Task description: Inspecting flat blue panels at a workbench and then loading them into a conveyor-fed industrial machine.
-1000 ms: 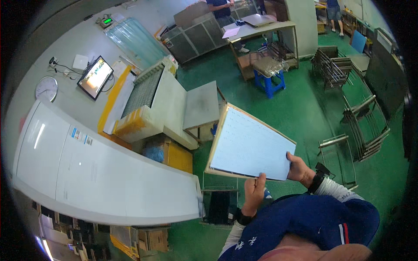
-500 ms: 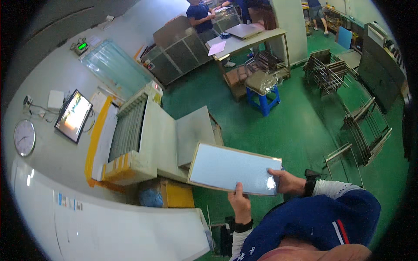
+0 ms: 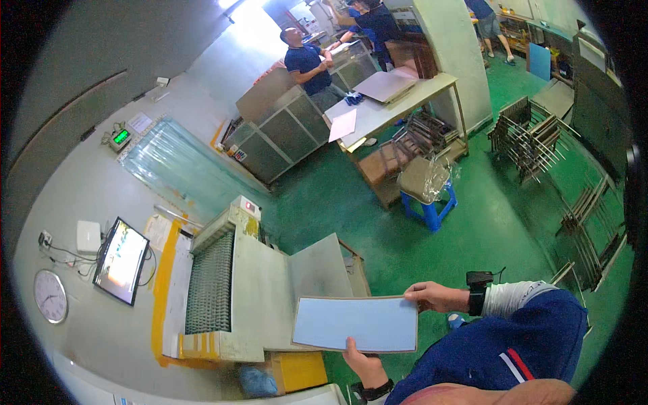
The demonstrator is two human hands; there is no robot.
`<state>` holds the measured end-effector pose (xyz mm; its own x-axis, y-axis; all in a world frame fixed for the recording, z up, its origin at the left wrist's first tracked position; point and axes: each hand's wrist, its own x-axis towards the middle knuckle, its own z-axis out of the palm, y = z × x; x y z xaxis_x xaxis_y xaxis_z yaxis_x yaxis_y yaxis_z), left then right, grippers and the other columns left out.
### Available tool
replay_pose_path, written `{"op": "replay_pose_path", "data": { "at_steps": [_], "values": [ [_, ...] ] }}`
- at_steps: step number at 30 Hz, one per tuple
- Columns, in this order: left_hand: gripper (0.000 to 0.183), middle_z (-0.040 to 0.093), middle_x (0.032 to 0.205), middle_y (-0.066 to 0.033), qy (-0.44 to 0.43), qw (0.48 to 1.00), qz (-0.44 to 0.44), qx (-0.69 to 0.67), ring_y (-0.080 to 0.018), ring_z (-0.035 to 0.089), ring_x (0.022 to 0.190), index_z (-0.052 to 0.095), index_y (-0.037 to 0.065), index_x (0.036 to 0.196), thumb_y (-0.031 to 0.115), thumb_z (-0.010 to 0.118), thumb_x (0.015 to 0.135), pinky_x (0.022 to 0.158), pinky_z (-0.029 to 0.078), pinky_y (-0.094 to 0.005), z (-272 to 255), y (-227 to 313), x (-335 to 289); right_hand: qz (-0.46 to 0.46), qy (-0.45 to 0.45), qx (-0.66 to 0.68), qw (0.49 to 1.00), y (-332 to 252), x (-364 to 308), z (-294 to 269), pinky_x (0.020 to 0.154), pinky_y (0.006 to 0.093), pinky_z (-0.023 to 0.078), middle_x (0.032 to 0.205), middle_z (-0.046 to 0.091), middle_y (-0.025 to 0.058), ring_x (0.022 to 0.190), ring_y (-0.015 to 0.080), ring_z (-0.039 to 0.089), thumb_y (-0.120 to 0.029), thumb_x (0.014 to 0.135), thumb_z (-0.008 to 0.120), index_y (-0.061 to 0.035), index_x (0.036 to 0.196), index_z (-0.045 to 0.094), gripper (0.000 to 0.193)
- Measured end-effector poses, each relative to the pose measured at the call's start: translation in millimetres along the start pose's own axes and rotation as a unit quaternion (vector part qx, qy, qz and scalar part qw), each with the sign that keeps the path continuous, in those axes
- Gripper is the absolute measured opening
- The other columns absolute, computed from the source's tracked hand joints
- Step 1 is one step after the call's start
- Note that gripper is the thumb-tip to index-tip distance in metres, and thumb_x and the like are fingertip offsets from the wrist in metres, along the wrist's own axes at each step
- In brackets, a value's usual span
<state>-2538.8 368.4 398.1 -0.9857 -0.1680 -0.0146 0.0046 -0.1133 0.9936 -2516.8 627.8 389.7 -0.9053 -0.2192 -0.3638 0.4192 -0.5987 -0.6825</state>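
Observation:
A light-blue rectangular panel (image 3: 356, 325) with a thin brownish border is held in front of me, its blue face up. My left hand (image 3: 365, 365) grips its near long edge, thumb on top. At the panel's right end, my right hand (image 3: 437, 297) pinches the far corner. The fingers under the panel are hidden. The panel's left end is nearest to a pale machine (image 3: 260, 290) that has an opening lined with rows of rollers (image 3: 210, 283), and it overlaps the view of that machine's outer plate (image 3: 329, 266).
A blue stool (image 3: 430, 206) with a padded top stands ahead, beside a work table (image 3: 432, 91) holding flat boards. Metal racks (image 3: 530, 138) line the right. A yellow box (image 3: 300, 372) sits below the machine. Beyond the table are several people, one person (image 3: 307, 64) by a grey cabinet.
My view has tilted and shifted, so the room appears lower. Both hands still hold the panel, which now looks flatter and closer to level, with my right hand nearer its far corner.

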Motion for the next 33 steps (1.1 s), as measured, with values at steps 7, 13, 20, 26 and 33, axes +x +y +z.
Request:
{"op": "replay_pose_path", "data": {
  "at_steps": [7,13,20,26,33],
  "values": [
    [0.034,0.056,0.104,-0.0158,0.006,0.982,-0.124,-0.143,-0.0237,0.059,0.093,0.048,-0.009,0.111,0.02,0.047,0.093,0.077,0.051,-0.0367,57.7,7.7,79.4,-0.068,-0.006,-0.259,0.963,-44.7,82.9,-30.9,0.074,0.0269,0.042,0.089,0.062,0.0002,0.085,0.0094,0.053,-0.029,0.081,0.072,-0.0046,0.098,0.065,0.031],
    [0.042,0.055,0.112,-0.0147,-0.068,0.983,-0.128,-0.112,-0.0255,0.056,0.1,0.047,-0.005,0.118,0.028,0.049,0.092,0.084,0.048,-0.0412,64.2,-39.6,186.1,-0.042,-0.008,-0.39,0.92,-85.4,147.7,-10.3,0.075,0.0286,0.043,0.09,0.062,0.0026,0.087,0.0113,0.054,-0.031,0.08,0.073,0.0,0.1,0.062,0.039],
    [0.046,0.056,0.114,-0.0158,-0.074,0.949,-0.193,-0.239,-0.0277,0.057,0.102,0.047,-0.007,0.119,0.03,0.052,0.092,0.087,0.046,-0.0413,95.5,8.6,308.8,-0.097,0.032,-0.292,0.951,-141.9,242.2,21.5,0.072,0.0276,0.042,0.087,0.06,0.0006,0.083,0.0106,0.051,-0.029,0.079,0.074,-0.0005,0.099,0.061,0.037],
    [0.045,0.055,0.116,-0.0155,-0.166,0.938,-0.201,-0.229,-0.0274,0.055,0.105,0.047,-0.005,0.121,0.029,0.049,0.093,0.089,0.045,-0.0418,94.9,12.6,378.3,-0.108,0.048,-0.252,0.961,-146.1,312.6,15.3,0.076,0.0271,0.042,0.091,0.061,0.0013,0.086,0.0099,0.052,-0.027,0.08,0.073,-0.0005,0.104,0.061,0.037],
    [0.042,0.054,0.114,-0.0171,-0.14,0.948,-0.184,-0.219,-0.0278,0.055,0.105,0.047,-0.006,0.119,0.025,0.049,0.091,0.088,0.045,-0.0419,92.0,-15.8,442.3,-0.094,0.025,-0.334,0.938,-173.1,389.6,21.6,0.08,0.0278,0.043,0.095,0.062,0.0024,0.092,0.0107,0.053,-0.029,0.082,0.072,0.0009,0.106,0.06,0.039]
  ]
}}
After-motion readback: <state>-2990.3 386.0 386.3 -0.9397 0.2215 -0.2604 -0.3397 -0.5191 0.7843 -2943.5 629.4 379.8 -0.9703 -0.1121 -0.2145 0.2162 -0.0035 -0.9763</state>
